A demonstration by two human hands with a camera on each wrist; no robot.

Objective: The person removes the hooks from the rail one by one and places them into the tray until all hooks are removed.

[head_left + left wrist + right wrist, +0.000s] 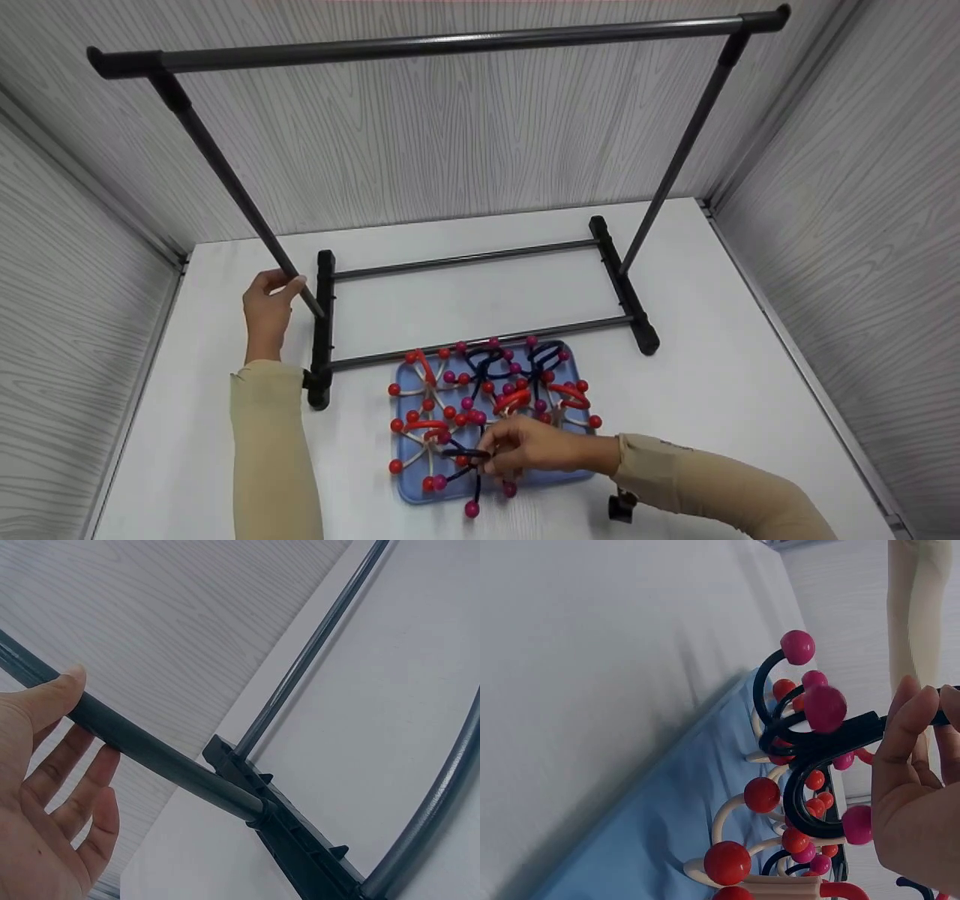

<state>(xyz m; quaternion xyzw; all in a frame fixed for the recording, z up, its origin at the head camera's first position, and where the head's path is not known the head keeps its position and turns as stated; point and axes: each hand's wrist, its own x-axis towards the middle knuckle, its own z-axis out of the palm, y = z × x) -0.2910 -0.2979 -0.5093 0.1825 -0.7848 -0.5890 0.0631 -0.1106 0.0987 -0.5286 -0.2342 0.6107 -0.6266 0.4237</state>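
My left hand (pixel 268 311) pinches the left upright pole (pixel 232 184) of a dark metal garment rack low down, close above its foot; thumb and fingers lie on opposite sides of the pole (pixel 172 763) in the left wrist view. With my right hand (pixel 536 446) I hold a black multi-prong hook (pixel 855 733) with pink ball tips, over the front of a blue tray (pixel 555 476). In that tray lie several cream hooks (pixel 731 814) with red balls and red hanging loops, along with black hooks (pixel 541 361) with pink balls.
The rack's top bar (pixel 480 43) spans the back, its two base bars (pixel 465 260) resting on the white table (pixel 720 390). Wood-grain panels (pixel 450 150) stand around the table. A small black clip-like piece (pixel 621 508) shows beside the right sleeve.
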